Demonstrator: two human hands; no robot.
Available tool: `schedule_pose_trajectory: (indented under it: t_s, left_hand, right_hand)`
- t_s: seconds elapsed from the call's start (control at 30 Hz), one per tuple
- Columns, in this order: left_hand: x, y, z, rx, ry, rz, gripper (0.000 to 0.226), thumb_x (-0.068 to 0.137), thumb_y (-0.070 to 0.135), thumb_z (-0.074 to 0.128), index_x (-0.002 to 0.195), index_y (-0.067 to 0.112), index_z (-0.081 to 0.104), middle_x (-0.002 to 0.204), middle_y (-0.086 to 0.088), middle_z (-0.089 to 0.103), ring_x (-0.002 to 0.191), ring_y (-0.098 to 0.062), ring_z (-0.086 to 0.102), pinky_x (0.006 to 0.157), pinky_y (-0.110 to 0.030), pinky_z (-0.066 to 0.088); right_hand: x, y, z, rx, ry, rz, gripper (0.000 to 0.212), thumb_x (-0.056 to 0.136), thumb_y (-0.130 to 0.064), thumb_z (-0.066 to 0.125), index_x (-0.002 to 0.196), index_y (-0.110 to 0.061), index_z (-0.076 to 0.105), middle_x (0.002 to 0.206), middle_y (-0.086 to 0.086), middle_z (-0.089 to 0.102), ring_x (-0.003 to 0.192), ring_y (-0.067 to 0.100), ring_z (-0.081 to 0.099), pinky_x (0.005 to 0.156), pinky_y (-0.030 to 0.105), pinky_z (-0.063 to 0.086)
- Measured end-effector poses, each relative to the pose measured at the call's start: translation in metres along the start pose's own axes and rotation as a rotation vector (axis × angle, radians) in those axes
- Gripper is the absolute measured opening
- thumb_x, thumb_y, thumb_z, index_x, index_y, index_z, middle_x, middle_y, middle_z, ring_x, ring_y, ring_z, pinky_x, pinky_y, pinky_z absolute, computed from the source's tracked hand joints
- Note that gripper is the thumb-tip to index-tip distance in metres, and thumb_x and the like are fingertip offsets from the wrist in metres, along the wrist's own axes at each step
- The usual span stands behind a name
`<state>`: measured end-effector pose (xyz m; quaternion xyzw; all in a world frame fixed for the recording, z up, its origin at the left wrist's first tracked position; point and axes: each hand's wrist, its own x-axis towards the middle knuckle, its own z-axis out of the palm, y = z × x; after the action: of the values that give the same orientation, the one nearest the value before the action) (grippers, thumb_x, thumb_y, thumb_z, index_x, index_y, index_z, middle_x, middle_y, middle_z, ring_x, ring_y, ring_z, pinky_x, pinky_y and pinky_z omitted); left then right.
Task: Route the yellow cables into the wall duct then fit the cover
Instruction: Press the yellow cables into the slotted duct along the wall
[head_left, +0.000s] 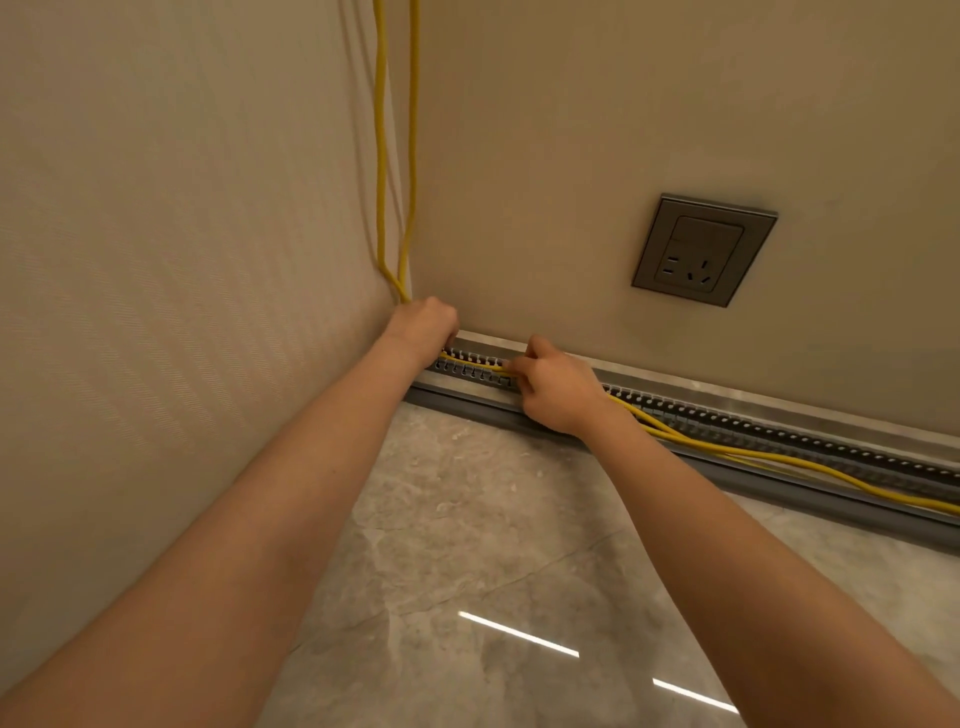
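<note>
Gripped in the curled left hand (423, 325) at the corner, the yellow cables (380, 156) are pinched by the right hand (558, 387) at the uncovered wall duct (779, 423).

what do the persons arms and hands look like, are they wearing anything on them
Nothing is worn. The left hand and right hand have no gloves, and the left forearm and right forearm are uncovered, with no sleeve edge in view. No watch, ring, band or marking shows on the sides facing the camera.

grey wall socket (704, 250), marble floor (467, 519)
</note>
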<state>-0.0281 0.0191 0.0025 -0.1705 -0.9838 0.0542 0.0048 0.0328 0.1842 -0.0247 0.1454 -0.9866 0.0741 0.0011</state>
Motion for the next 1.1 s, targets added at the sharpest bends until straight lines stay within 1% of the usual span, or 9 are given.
schedule_pose_trajectory:
  t_s: [0.13, 0.23, 0.37, 0.43, 0.57, 0.73, 0.8, 0.93, 1.1]
  left_hand:
    - [0.001, 0.003, 0.003, 0.042, 0.01, -0.044, 0.03, 0.092, -0.004, 0.046, 0.113, 0.005, 0.066, 0.118, -0.019, 0.065, 0.111, -0.035, 0.061, 0.092, -0.04, 0.049]
    - [0.002, 0.011, 0.007, 0.123, 0.028, -0.081, 0.032, 0.093, -0.005, 0.044, 0.119, 0.003, 0.062, 0.122, -0.019, 0.062, 0.117, -0.034, 0.059, 0.095, -0.039, 0.048]
    - [0.004, 0.018, 0.007, 0.116, 0.042, -0.138, 0.034, 0.093, -0.008, 0.041, 0.122, 0.0, 0.058, 0.126, -0.019, 0.06, 0.121, -0.034, 0.056, 0.095, -0.039, 0.047]
    - [0.001, 0.019, 0.009, 0.12, 0.058, -0.16, 0.033, 0.092, -0.009, 0.043, 0.121, -0.001, 0.059, 0.124, -0.019, 0.061, 0.119, -0.035, 0.057, 0.095, -0.039, 0.048]
    - [-0.008, 0.024, 0.016, 0.114, 0.061, -0.177, 0.032, 0.092, -0.008, 0.045, 0.119, 0.0, 0.059, 0.122, -0.019, 0.062, 0.117, -0.034, 0.059, 0.092, -0.039, 0.05]
    - [-0.014, 0.034, 0.015, 0.098, 0.072, -0.098, 0.031, 0.092, -0.002, 0.048, 0.121, 0.004, 0.057, 0.122, -0.017, 0.062, 0.116, -0.034, 0.06, 0.089, -0.039, 0.05]
    - [-0.016, 0.042, 0.014, 0.104, 0.117, -0.006, 0.031, 0.091, -0.002, 0.047, 0.12, 0.004, 0.055, 0.12, -0.017, 0.063, 0.114, -0.036, 0.061, 0.088, -0.041, 0.05]
    - [-0.016, 0.067, 0.014, -0.032, 0.137, 0.21, 0.025, 0.092, 0.01, 0.046, 0.109, 0.001, 0.062, 0.113, -0.021, 0.064, 0.105, -0.039, 0.062, 0.08, -0.043, 0.05]
    - [-0.016, 0.072, 0.018, -0.241, 0.087, 0.163, 0.027, 0.092, 0.018, 0.048, 0.097, 0.0, 0.068, 0.103, -0.022, 0.069, 0.1, -0.037, 0.064, 0.08, -0.039, 0.049]
  right_hand:
    - [-0.005, 0.005, -0.004, 0.057, 0.031, 0.012, 0.044, 0.092, -0.017, 0.049, 0.136, -0.017, 0.047, 0.125, 0.01, 0.052, 0.111, 0.032, 0.056, 0.083, 0.035, 0.048]
    - [-0.013, 0.012, -0.002, 0.071, 0.062, 0.031, 0.043, 0.088, -0.015, 0.054, 0.131, -0.016, 0.05, 0.123, 0.009, 0.055, 0.11, 0.03, 0.055, 0.082, 0.034, 0.048]
    - [-0.024, 0.022, 0.004, 0.116, 0.088, 0.087, 0.041, 0.093, -0.021, 0.054, 0.133, -0.016, 0.051, 0.124, 0.008, 0.056, 0.114, 0.028, 0.054, 0.088, 0.035, 0.048]
    - [-0.026, 0.02, 0.007, 0.121, 0.102, 0.092, 0.036, 0.096, -0.021, 0.05, 0.131, -0.014, 0.054, 0.121, 0.01, 0.057, 0.11, 0.03, 0.056, 0.085, 0.036, 0.048]
    - [-0.021, 0.01, 0.004, 0.102, 0.104, 0.163, 0.03, 0.096, -0.01, 0.045, 0.122, -0.008, 0.06, 0.117, 0.013, 0.059, 0.106, 0.033, 0.057, 0.08, 0.035, 0.047]
    - [-0.014, 0.0, -0.003, -0.013, 0.006, 0.264, 0.024, 0.091, 0.0, 0.045, 0.105, -0.002, 0.064, 0.103, 0.017, 0.058, 0.1, 0.036, 0.059, 0.071, 0.034, 0.041]
    - [-0.011, -0.003, -0.006, -0.039, -0.026, 0.292, 0.024, 0.092, 0.0, 0.045, 0.106, -0.003, 0.064, 0.109, 0.017, 0.061, 0.101, 0.035, 0.06, 0.072, 0.033, 0.042]
    - [-0.008, -0.008, -0.011, -0.062, -0.049, 0.326, 0.026, 0.093, 0.0, 0.045, 0.112, -0.005, 0.063, 0.119, 0.016, 0.062, 0.109, 0.033, 0.06, 0.087, 0.038, 0.049]
    - [-0.011, -0.01, -0.003, -0.137, 0.022, 0.294, 0.03, 0.094, -0.003, 0.044, 0.12, -0.006, 0.059, 0.127, 0.017, 0.056, 0.124, 0.033, 0.044, 0.101, 0.039, 0.039]
